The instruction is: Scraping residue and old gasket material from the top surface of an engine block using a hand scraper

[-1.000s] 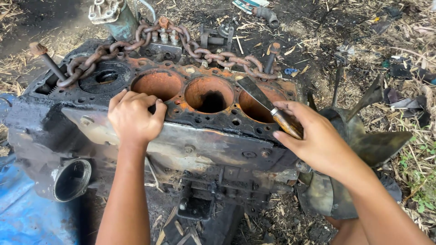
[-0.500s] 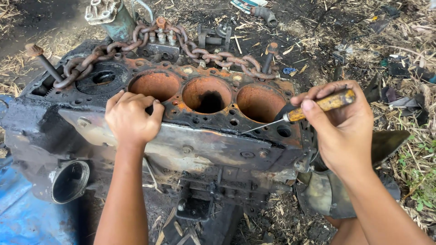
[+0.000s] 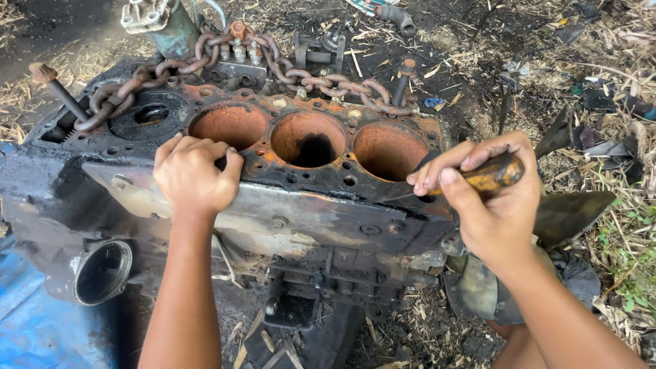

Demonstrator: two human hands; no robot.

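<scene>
The left hand (image 3: 195, 179) is laid on the near top edge of the engine block (image 3: 273, 212), fingers curled into a loose fist over the rim just in front of the leftmost rusty cylinder bore (image 3: 229, 125); nothing is held in its grip. The left forearm is stretched straight up from the bottom of the view. The right hand (image 3: 488, 205) is raised at the block's right end, its grip closed around the yellowish handle of a screwdriver (image 3: 493, 173), with thumb and forefinger pinched at the front of the handle. The thin shaft is pointed leftward, towards the block's top face beside the rightmost bore; whether the tip touches cannot be told.

A rusty chain (image 3: 321, 83) is draped across the far side of the block. The block is set outdoors on dark, oily ground strewn with dry straw (image 3: 594, 61) and scrap. A blue sheet (image 3: 34, 328) is seen at the lower left.
</scene>
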